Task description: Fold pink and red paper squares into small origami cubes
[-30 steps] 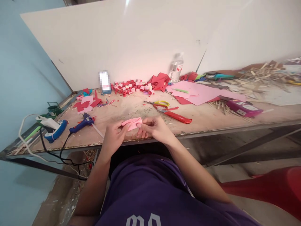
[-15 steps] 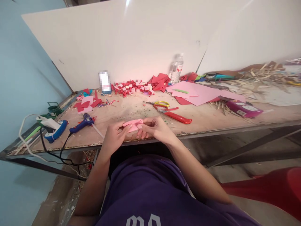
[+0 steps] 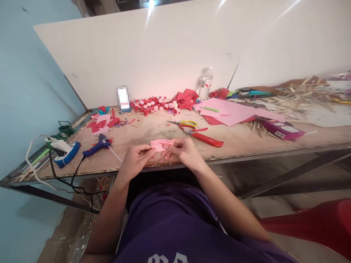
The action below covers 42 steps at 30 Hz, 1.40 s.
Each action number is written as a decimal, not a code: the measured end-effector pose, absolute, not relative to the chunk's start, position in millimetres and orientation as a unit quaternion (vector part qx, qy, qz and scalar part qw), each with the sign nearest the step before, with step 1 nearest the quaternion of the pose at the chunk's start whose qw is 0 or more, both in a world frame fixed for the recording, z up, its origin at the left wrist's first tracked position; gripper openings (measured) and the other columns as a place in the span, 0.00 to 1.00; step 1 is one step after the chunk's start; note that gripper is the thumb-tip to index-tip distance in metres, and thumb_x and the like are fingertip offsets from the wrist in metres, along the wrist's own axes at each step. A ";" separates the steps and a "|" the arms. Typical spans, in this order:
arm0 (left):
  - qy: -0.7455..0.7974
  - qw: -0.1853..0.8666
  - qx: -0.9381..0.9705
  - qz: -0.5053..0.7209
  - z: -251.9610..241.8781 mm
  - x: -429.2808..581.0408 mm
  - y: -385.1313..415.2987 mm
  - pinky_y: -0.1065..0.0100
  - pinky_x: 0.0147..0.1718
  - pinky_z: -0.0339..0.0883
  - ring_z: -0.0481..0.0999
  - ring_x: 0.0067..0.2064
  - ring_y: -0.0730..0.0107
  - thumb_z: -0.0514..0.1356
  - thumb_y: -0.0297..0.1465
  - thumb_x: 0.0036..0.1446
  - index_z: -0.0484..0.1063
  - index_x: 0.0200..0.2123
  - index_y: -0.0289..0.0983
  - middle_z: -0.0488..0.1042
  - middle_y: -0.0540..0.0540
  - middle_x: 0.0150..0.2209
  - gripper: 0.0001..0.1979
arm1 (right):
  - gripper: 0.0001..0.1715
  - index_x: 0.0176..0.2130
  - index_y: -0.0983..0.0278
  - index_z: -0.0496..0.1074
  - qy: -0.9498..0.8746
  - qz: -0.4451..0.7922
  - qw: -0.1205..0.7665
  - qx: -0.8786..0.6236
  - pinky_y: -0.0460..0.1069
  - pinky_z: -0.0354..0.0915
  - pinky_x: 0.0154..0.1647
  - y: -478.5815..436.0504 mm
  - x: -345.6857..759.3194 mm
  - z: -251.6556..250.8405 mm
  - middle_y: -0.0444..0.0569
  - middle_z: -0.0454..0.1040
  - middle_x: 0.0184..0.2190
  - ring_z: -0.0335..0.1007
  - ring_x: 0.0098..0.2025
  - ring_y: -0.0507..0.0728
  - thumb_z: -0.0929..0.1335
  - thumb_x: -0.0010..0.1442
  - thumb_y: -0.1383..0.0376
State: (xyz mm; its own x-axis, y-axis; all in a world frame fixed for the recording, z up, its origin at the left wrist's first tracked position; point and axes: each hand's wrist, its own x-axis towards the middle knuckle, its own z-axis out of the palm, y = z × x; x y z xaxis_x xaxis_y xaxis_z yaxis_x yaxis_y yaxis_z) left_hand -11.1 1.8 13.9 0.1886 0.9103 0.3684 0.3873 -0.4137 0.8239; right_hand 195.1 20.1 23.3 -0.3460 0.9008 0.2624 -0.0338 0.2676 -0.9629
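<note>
Pink paper [image 3: 161, 143], left of red cutter [image 3: 207, 139] | flatter than before, crease showing | left hand [image 3: 135, 160], right hand [image 3: 187, 152]: fingers pinching it | folding seems unfinished

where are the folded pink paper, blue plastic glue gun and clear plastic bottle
Folded pink paper [image 3: 159, 144]: head view, its middle
Blue plastic glue gun [image 3: 94, 148]: head view, handle
Clear plastic bottle [image 3: 207, 84]: head view, label

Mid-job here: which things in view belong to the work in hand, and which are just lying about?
In the work:
pink paper, held by the left hand and right hand

Untouched, seemingly lying about (some may serve the job):
scissors
red-handled cutter
blue glue gun
clear bottle
purple box
</note>
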 end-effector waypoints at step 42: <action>0.444 0.316 0.713 0.441 12.3 -7.3 5.6 0.67 0.36 0.70 0.78 0.33 0.62 0.63 0.42 0.60 0.81 0.30 0.32 0.81 0.44 0.30 0.18 | 0.21 0.34 0.66 0.79 -0.704 0.491 0.391 -0.333 0.47 0.72 0.31 19.2 193.4 20.6 0.48 0.81 0.28 0.79 0.29 0.56 0.75 0.57 0.49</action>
State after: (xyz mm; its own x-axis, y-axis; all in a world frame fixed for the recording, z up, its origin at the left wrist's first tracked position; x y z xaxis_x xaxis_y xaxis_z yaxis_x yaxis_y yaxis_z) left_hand -7.3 5.6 12.3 0.2166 0.9118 0.3489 0.3535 -0.4064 0.8426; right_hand 193.4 19.2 20.6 -0.4726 0.8528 0.2223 0.0856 0.2955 -0.9515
